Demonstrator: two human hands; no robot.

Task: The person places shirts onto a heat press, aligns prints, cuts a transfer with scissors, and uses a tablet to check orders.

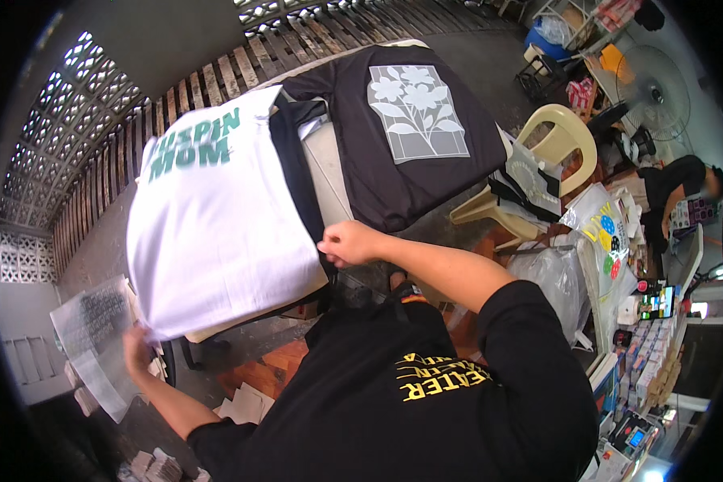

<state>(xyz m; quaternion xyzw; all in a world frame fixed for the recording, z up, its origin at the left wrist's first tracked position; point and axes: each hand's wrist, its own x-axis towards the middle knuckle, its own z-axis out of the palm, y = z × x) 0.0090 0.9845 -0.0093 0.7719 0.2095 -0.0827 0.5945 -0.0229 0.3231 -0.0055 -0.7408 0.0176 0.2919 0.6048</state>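
Note:
A white T-shirt [213,217] with green lettering lies spread on a board at the centre left. My right hand [344,243] pinches its right edge, beside dark cloth showing underneath. My left hand [139,348] grips the lower left corner, slightly blurred, its fingertips partly hidden by the fabric. Right of the white shirt, a black T-shirt [369,193] with a pale flower print lies on the same table [325,169]. A translucent sheet [96,361] with faint lettering is just left of my left hand.
A cream plastic chair [574,157] with printed sheets stands at the right, near a standing fan [655,92]. A person [671,193] bends at a cluttered workbench [631,361] along the right. A wooden slat pallet [201,88] lines the back, and cardboard pieces [245,402] lie below.

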